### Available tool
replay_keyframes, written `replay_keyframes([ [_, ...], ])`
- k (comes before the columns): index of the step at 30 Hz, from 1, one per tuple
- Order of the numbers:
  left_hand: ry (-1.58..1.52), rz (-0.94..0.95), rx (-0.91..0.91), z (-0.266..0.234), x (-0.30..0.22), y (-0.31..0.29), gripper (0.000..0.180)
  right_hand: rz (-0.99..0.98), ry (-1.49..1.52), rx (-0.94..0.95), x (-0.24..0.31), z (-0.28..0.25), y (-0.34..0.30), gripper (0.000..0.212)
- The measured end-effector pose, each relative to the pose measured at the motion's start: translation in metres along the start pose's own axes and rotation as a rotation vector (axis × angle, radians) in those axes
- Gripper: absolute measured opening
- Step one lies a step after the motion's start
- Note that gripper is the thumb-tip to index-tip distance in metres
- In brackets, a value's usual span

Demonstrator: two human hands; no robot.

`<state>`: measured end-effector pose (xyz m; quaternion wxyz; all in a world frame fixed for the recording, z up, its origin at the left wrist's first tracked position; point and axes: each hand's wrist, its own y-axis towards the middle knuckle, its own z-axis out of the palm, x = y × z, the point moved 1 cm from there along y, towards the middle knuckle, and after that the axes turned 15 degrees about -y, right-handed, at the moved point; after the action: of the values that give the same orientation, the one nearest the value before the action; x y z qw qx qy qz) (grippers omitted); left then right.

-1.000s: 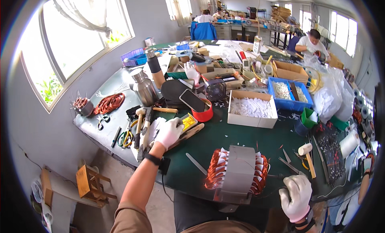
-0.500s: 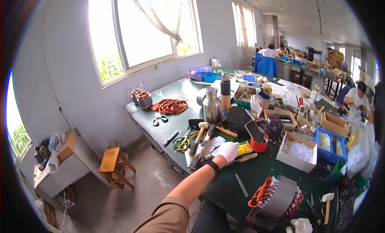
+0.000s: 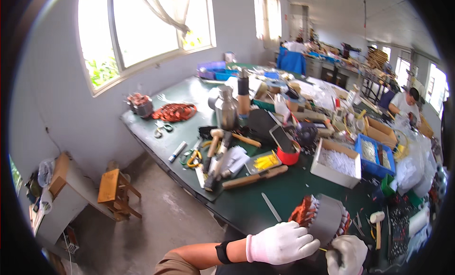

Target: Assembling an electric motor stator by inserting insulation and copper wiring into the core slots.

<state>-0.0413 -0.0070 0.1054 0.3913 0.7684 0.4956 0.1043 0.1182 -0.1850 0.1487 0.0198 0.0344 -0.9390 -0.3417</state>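
A motor stator (image 3: 327, 220), a grey metal cylinder with orange-red copper windings and white slips at its ends, lies on the green table near me. My left hand (image 3: 283, 243), in a white glove, is in front of it with fingers pinched. A thin yellow strip (image 3: 323, 249) shows at those fingertips, between my two hands. My right hand (image 3: 350, 255), also gloved, is curled round something dark, mostly hidden by the fingers. Beyond the stator, a small tray (image 3: 263, 162) holds yellow strips.
A wooden-handled tool (image 3: 255, 177), hammers (image 3: 215, 149) and scissors (image 3: 193, 159) lie left of the tray. A flat strip (image 3: 271, 207) lies beside the stator. To the right are a box of white slips (image 3: 336, 163), a blue bin (image 3: 377, 154) and a white mallet (image 3: 377, 223). A person (image 3: 405, 104) sits far right.
My left hand has come back from the yellow-strip tray to the stator, now with a yellow strip at its fingertips. My right hand has come up beside it. The view has shifted.
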Motion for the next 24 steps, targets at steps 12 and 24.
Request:
replay_keyframes([
  [12,-0.339,-0.125,-0.199,0.021,0.028,-0.050,0.031,-0.023,0.106,0.315,0.014,0.035,0.013,0.035],
  [24,-0.539,-0.686,-0.353,0.008,0.111,-0.108,0.015,0.646,-0.333,0.449,-0.106,0.020,-0.066,0.026],
])
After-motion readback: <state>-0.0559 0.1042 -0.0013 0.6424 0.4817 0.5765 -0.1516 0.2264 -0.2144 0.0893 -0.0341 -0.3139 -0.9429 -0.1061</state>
